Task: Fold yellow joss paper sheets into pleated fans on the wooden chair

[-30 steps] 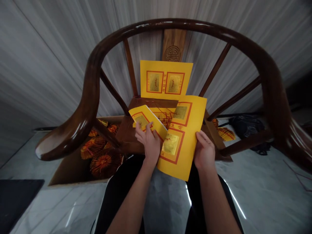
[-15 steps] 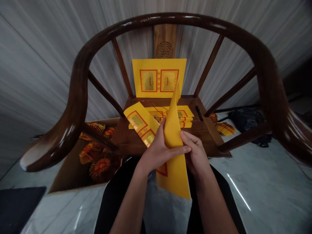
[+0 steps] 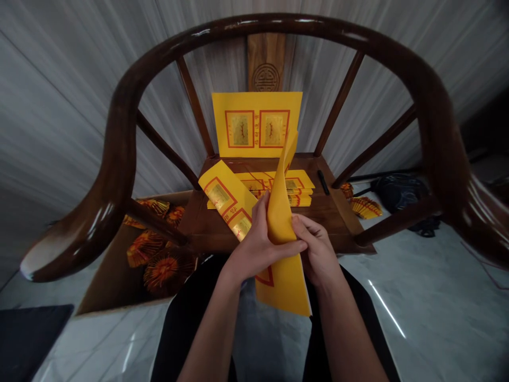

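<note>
A bent sheet of yellow joss paper (image 3: pixel 283 286) stands between my hands above my lap, its plain side toward me and part of a red printed frame showing low on the left. My left hand (image 3: pixel 260 246) grips it, the thumb laid across the front. My right hand (image 3: pixel 316 246) pinches its right edge; those fingertips are partly hidden. Just beyond, a folded printed sheet (image 3: pixel 227 199) lies slanted on the chair seat. Behind that sits a stack of folded yellow papers (image 3: pixel 301 200). One flat printed sheet (image 3: pixel 257 102) leans upright against the chair back.
A dark wooden armchair (image 3: pixel 274 24) curves around the seat (image 3: pixel 338 223), where a black pen (image 3: pixel 323 182) lies at right. The box (image 3: pixel 99 281) at left holds several fan-folded paper rosettes (image 3: pixel 162 270). More folded paper (image 3: pixel 366 208) and a dark bag (image 3: pixel 401 196) are at right.
The upper part of the held sheet has bent further, and its lower edge sits slightly higher. Both hands keep their hold. The whole view has shifted slightly.
</note>
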The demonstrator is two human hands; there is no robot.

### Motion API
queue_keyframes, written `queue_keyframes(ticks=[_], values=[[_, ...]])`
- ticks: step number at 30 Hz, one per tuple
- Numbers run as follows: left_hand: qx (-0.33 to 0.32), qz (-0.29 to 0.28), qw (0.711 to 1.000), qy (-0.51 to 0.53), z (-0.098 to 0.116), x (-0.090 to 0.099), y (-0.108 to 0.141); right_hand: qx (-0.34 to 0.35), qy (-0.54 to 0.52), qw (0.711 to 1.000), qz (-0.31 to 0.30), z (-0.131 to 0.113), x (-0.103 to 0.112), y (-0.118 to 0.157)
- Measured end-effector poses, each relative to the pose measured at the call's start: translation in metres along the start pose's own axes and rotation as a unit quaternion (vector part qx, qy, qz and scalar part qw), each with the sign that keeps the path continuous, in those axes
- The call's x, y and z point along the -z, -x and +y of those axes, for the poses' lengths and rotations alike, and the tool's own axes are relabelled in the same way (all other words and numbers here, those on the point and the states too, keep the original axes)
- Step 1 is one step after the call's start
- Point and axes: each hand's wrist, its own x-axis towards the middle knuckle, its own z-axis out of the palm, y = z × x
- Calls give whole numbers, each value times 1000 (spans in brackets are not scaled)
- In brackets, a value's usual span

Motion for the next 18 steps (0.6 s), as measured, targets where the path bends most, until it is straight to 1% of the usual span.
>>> queue_keyframes(ticks=[8,14,18], values=[[-3,-6,999,-43,2,1,-1,12,15,1000,-9,1,2,0],[4,-4,999,-32,5,1,-1,18,17,1000,-12,3,4,-1],[4,-5,1000,1,3,0,-1,18,14,1000,-14,2,3,-1]])
